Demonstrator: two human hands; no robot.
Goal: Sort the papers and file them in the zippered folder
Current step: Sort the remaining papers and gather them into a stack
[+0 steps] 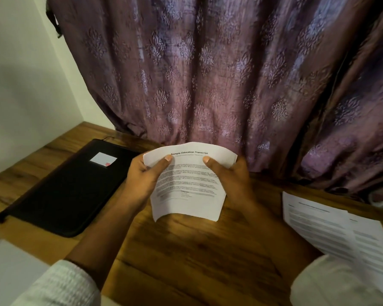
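Observation:
A printed sheet headed "Sample Education Transcript" (187, 186) is held up above the wooden table, bowed between both hands. My left hand (145, 176) grips its left edge with the thumb on the front. My right hand (228, 176) grips the right edge the same way. The black zippered folder (69, 191) lies flat and closed on the table to the left, with a small white label (102, 159) on its cover. More printed papers (338, 230) lie overlapped on the table at the right.
The wooden table (186, 250) runs up to a purple patterned curtain (208, 74) at the back. A white wall (20, 85) stands on the left. A pale surface (7, 268) shows at the lower left beside the table edge.

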